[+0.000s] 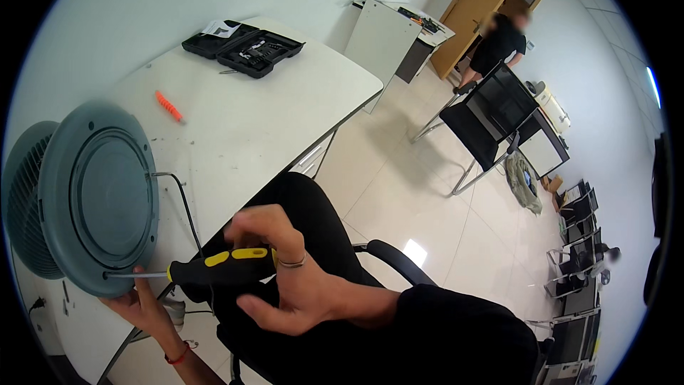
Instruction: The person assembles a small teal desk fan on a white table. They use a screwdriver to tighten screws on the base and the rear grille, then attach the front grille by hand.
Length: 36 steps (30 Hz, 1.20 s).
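A grey-green desk fan (117, 199) lies on its side at the left of the white table, its round base turned toward me and its grille (28, 199) behind. My right hand (303, 281), with a ring on one finger, is loosely closed about the handle end of a black and yellow screwdriver (206, 271). The screwdriver's shaft points left, and its tip sits at a hole low in the base's rim. Beneath, my left hand (146, 310), a red cord at its wrist, holds the lower edge of the base, one finger up by the shaft. Its other fingers are partly hidden.
A black cord (187, 203) runs from the base over the table edge. An orange coiled piece (169, 105) and an open black tool case (249, 50) lie farther back on the white table (235, 121). Beyond are a black chair (491, 114) and a person (499, 43) near a door.
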Each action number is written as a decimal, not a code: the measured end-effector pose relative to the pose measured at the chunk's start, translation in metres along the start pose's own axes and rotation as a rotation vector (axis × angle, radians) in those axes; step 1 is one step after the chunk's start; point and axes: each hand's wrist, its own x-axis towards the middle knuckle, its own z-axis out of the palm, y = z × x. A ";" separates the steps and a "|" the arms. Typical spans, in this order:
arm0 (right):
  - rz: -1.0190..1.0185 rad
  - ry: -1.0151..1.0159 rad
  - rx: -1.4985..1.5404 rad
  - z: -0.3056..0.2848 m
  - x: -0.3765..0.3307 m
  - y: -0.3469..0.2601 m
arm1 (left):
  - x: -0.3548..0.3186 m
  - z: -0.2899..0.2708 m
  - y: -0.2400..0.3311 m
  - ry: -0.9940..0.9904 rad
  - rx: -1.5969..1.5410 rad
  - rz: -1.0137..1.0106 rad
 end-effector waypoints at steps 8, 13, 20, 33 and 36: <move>0.155 -0.206 -0.030 -0.010 -0.001 -0.006 | 0.000 0.001 0.004 0.012 0.048 0.010; 0.027 -0.105 -0.007 -0.003 0.000 0.003 | -0.001 0.000 0.005 0.010 0.025 -0.050; 0.252 -0.282 -0.143 -0.014 0.001 -0.007 | 0.000 0.000 0.008 -0.002 0.092 0.001; 0.360 -0.287 0.015 -0.015 -0.007 0.003 | -0.001 0.000 0.006 -0.005 0.074 -0.008; 0.490 -0.298 0.041 -0.013 0.000 -0.005 | 0.000 -0.002 0.005 -0.005 0.078 0.020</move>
